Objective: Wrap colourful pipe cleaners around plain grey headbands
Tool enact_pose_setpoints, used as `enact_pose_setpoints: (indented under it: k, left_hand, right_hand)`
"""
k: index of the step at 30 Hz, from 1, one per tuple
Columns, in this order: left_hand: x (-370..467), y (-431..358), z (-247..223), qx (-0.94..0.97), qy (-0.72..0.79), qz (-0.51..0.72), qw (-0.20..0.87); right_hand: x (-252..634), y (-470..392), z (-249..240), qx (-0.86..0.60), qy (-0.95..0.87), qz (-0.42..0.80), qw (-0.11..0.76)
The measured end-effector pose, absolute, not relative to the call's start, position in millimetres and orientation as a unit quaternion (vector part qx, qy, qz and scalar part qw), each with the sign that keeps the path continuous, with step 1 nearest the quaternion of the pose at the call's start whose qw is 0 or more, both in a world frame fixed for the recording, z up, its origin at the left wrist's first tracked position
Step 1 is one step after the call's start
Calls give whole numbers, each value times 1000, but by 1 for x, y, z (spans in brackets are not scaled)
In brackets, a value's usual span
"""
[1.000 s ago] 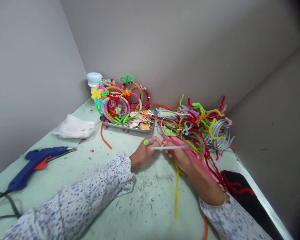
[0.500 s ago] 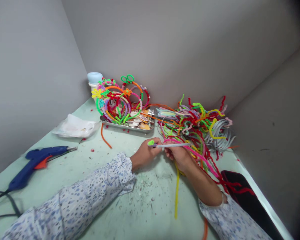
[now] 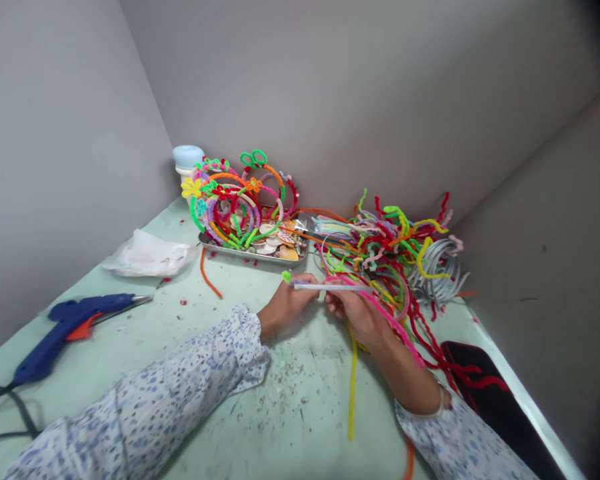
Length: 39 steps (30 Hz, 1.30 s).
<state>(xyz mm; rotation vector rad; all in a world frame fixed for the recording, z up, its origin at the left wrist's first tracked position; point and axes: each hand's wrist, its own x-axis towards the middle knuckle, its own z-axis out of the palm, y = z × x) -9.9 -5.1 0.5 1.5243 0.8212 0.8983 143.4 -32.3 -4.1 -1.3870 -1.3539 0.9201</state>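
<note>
My left hand (image 3: 283, 308) and my right hand (image 3: 355, 312) both grip a thin grey headband (image 3: 330, 287), held level above the pale green table (image 3: 280, 413). A green pipe cleaner tip (image 3: 286, 276) sticks out at the band's left end, by my left fingers. A pink pipe cleaner (image 3: 390, 325) trails from the band across my right wrist. A yellow pipe cleaner (image 3: 352, 387) hangs down under my right hand onto the table.
A pile of loose pipe cleaners (image 3: 395, 247) and grey headbands (image 3: 440, 270) lies behind my hands. A metal tray (image 3: 253, 253) bears decorated headbands (image 3: 235, 200). A blue glue gun (image 3: 65, 327) and a plastic bag (image 3: 147, 255) lie left; a black object (image 3: 500, 407) sits right.
The headband has shifted slightly left and up, and the green tip has moved from my left fingers to just above them. Both hands stay closed on the band.
</note>
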Motion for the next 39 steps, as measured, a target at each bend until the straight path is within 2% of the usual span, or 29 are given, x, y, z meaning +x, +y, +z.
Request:
enact_pose_setpoints:
  k: [8, 16, 39]
  left_hand:
    - [-11, -1, 1, 590, 363, 407, 595]
    - [-10, 1, 2, 571, 360, 392, 624]
    - [-14, -1, 7, 566, 333, 383, 650]
  right_hand:
    - [138, -41, 13, -550, -526, 381, 525]
    - [136, -40, 12, -524, -522, 422, 524]
    - [139, -36, 3, -542, -575, 368, 491]
